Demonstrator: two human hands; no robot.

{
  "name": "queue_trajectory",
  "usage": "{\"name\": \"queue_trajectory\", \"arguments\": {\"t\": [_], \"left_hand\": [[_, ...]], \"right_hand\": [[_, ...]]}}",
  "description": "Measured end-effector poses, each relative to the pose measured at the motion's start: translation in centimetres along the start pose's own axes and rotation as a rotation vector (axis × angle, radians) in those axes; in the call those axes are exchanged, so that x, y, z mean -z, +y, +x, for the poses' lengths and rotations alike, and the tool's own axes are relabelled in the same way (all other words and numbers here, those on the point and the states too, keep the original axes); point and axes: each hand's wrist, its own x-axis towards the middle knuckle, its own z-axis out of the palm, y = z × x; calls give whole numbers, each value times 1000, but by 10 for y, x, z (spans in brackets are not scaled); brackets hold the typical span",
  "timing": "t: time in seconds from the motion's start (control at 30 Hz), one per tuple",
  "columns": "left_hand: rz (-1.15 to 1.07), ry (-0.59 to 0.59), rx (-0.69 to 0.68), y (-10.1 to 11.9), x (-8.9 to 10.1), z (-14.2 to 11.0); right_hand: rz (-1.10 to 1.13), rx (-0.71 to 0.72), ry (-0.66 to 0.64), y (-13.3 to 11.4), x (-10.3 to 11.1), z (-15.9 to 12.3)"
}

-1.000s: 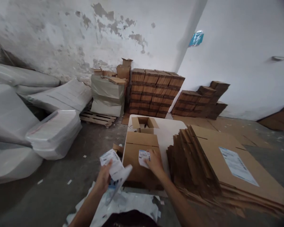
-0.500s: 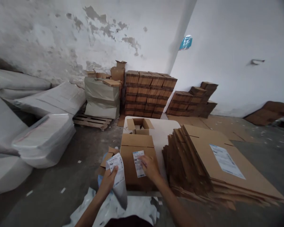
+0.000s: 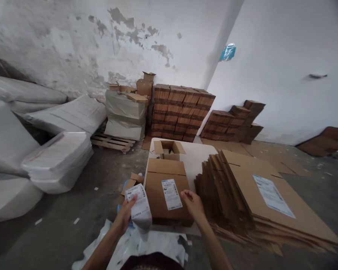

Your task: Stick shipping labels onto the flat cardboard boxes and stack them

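A strip of white printed labels [image 3: 139, 204] is in my left hand [image 3: 125, 213], with the thumb pressed on top and the lower end curling down. In front of me, a flattened brown carton [image 3: 154, 180] lies on top of a low pile at the table's near edge. One shipping label [image 3: 171, 194] lies flat on its upper face. Beside the carton's right edge is my right hand [image 3: 193, 202], fingers loosely bent and apart from the label, with nothing visible in them. Whether its fingertips touch the carton, I cannot tell.
To the right, a tall stack of flat cartons [image 3: 242, 168] carries a label [image 3: 273, 195] on top. A small open box [image 3: 170, 148] stands at the back of the white table [image 3: 194, 153]. Bundled cartons [image 3: 183, 112] line the wall; wrapped white stacks [image 3: 59, 157] stand left.
My right hand has lifted off the label and moved right to the carton's edge. My left hand still holds the label strip. The view has shifted slightly left.
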Motion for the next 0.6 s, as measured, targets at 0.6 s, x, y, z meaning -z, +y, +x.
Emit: {"name": "queue_trajectory", "arguments": {"t": [0.6], "left_hand": [[-31, 25, -21, 20, -5, -19]], "right_hand": [[407, -51, 314, -58, 81, -22]]}}
